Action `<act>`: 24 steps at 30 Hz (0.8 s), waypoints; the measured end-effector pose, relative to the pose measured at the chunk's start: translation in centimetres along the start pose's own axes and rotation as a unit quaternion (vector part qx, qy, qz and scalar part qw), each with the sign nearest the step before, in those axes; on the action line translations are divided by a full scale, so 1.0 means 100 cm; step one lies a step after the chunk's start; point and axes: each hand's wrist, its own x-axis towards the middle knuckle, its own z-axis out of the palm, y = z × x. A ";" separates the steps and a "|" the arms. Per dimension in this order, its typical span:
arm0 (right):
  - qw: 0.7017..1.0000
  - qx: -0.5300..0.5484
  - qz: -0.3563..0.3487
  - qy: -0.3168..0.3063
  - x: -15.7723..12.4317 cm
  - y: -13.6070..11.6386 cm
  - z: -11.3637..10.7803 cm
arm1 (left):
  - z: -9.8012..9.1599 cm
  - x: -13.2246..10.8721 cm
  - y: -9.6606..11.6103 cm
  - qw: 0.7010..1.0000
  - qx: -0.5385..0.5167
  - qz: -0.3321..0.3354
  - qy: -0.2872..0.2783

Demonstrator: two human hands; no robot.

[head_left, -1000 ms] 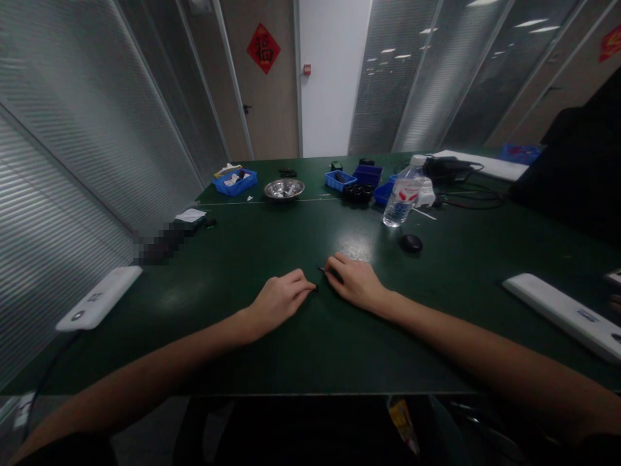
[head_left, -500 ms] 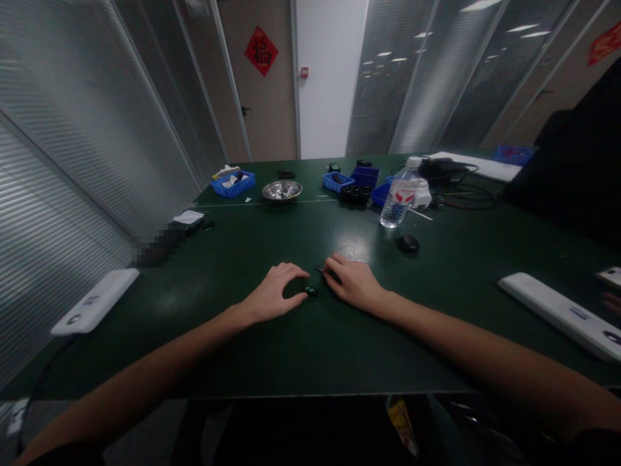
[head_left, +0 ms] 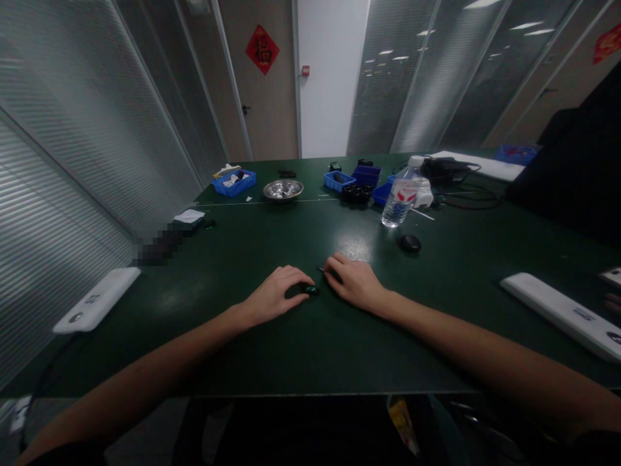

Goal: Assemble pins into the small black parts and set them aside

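A person's two bare hands work close together over a dark green table [head_left: 310,353], forearms reaching in from either side. The left hand [head_left: 279,294] curves its thumb and forefinger around the near end of a small green part [head_left: 313,290], which lies at the table's middle, just short of the right hand; whether the fingertips press on it firmly cannot be told. The right hand [head_left: 354,279], its side resting on the tabletop, is curled with the fingers closed about a thin tool [head_left: 319,268], whose slim tip points left, above the green part; the rest is largely hidden by the hand.

Beyond the right hand sits a black mouse [head_left: 410,243], and behind it stands a clear water bottle [head_left: 402,197] with a red-and-white label. Farther back, a round metal bowl [head_left: 281,199] holds small pale pieces, between a blue tray [head_left: 237,189] at left and a smaller blue basket [head_left: 336,185] at right. A cluster of black round parts sits in front of an open blue box [head_left: 367,173].

Two long white devices flank the scene, one near each side. At the far right edge, part of another person's hand [head_left: 612,301] shows. A red diamond sign [head_left: 262,50] hangs on the door behind.
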 end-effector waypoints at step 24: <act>1.000 -0.002 -0.004 0.011 0.000 0.001 0.002 | 0.000 -0.001 0.004 0.998 -0.035 0.060 0.002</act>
